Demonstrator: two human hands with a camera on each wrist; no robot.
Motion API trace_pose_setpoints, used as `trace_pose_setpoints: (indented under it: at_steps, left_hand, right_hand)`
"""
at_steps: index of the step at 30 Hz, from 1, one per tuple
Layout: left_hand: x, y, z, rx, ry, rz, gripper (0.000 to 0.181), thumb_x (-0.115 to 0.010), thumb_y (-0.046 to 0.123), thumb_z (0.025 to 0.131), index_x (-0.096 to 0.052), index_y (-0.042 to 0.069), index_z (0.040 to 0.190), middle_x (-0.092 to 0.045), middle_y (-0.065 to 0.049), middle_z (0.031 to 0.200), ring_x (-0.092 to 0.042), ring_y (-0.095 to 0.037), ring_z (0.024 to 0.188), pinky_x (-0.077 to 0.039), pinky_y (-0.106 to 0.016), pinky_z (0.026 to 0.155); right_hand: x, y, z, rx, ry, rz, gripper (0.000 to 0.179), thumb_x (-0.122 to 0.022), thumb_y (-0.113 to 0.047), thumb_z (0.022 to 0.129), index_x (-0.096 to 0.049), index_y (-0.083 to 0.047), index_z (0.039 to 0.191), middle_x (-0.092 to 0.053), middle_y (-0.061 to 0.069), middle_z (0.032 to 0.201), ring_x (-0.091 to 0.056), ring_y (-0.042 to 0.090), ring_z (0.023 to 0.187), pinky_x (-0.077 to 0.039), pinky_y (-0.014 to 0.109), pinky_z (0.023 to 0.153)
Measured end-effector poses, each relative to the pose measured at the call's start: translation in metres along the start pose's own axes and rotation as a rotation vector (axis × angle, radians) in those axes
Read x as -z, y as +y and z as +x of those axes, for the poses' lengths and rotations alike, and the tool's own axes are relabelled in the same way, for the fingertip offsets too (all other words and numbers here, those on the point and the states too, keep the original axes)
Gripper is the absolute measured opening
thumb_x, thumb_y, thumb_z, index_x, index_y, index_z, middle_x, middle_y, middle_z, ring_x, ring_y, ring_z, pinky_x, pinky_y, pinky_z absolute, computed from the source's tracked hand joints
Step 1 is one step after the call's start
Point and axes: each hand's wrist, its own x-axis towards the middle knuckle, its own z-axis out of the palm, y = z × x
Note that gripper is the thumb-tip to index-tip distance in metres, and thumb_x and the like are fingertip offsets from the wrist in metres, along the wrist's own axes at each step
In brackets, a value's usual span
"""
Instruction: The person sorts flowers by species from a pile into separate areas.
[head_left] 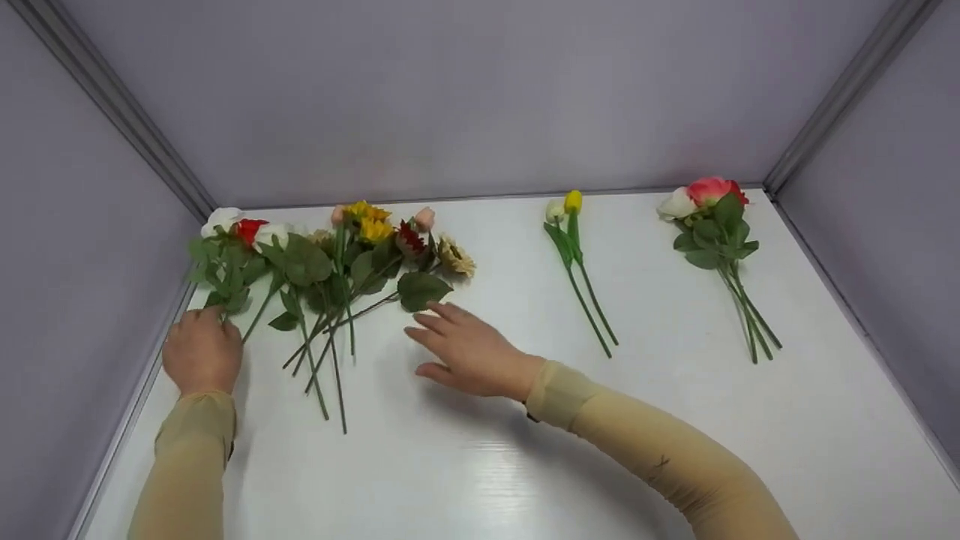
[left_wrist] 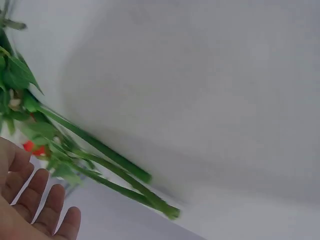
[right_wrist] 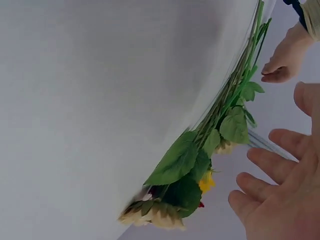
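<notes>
A heap of artificial flowers lies at the table's left, its stems crossing toward the front. At its left end are a white rose (head_left: 223, 220), a red rose (head_left: 249, 230) and green leaves (head_left: 221, 274). My left hand (head_left: 202, 352) is beside these leaves, fingers loosely bent; in the left wrist view the green stems (left_wrist: 107, 150) lie past its fingertips. My right hand (head_left: 476, 349) is spread over the table by a broad leaf (head_left: 421, 291), its palm empty. Near it are a beige flower (head_left: 455, 256), a dark red flower (head_left: 411, 238) and yellow sunflowers (head_left: 371, 225).
Two tulips, one yellow (head_left: 573, 201) and one white (head_left: 555, 211), lie at right of centre. A bunch with a pink flower (head_left: 712, 192) and a white flower (head_left: 677, 204) lies farther right. Grey panels (head_left: 480, 97) enclose the white table (head_left: 495, 480) at the back and sides.
</notes>
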Motion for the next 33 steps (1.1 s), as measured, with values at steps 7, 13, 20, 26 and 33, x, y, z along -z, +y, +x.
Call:
trace_pose_setpoints:
  at_steps: [7,13,20,26,33]
  left_hand:
    - [0.014,-0.041,-0.008,0.196,-0.191,0.063,0.043,-0.047,0.021,0.105,-0.058,-0.012,0.130,-0.055,-0.041,0.125,-0.052,-0.062,0.108,-0.048,-0.070,0.079]
    - [0.015,-0.043,-0.011,0.214,-0.208,0.032,0.037,-0.049,0.022,0.103,-0.070,-0.007,0.115,-0.067,-0.035,0.108,-0.064,-0.056,0.090,-0.052,-0.061,0.058]
    - [0.014,-0.037,-0.010,0.204,-0.213,-0.031,0.034,-0.047,0.015,0.103,-0.070,-0.008,0.110,-0.069,-0.032,0.106,-0.066,-0.052,0.086,-0.052,-0.058,0.058]
    - [0.012,-0.027,-0.007,0.201,-0.139,-0.099,0.032,-0.051,0.017,0.105,-0.069,-0.008,0.115,-0.068,-0.031,0.112,-0.065,-0.050,0.093,-0.053,-0.059,0.067]
    - [0.020,0.002,-0.002,0.174,-0.049,-0.241,0.035,-0.052,0.020,0.106,-0.068,-0.007,0.119,-0.067,-0.028,0.113,-0.063,-0.043,0.098,-0.049,-0.053,0.075]
  right_hand:
    - [-0.012,-0.038,0.013,0.098,-0.046,-0.087,0.064,-0.040,-0.055,0.108,-0.038,-0.016,0.159,-0.038,0.009,0.162,-0.025,0.031,0.152,-0.016,0.040,0.125]
    - [-0.016,-0.052,0.017,0.125,-0.045,-0.093,0.064,-0.036,-0.056,0.108,-0.039,-0.018,0.159,-0.040,0.008,0.161,-0.027,0.032,0.152,-0.017,0.039,0.125]
    - [-0.020,-0.045,0.012,0.102,-0.061,-0.063,0.063,-0.038,-0.056,0.108,-0.042,-0.017,0.157,-0.042,0.008,0.159,-0.026,0.032,0.152,-0.017,0.039,0.125]
    - [-0.022,-0.033,0.005,0.076,-0.049,-0.048,0.062,-0.040,-0.054,0.108,-0.045,-0.015,0.155,-0.044,0.010,0.158,-0.027,0.034,0.151,-0.018,0.040,0.125]
    - [-0.018,-0.018,0.000,0.053,-0.018,-0.010,0.057,-0.043,-0.049,0.109,-0.049,-0.012,0.152,-0.049,0.012,0.154,-0.034,0.035,0.148,-0.020,0.038,0.124]
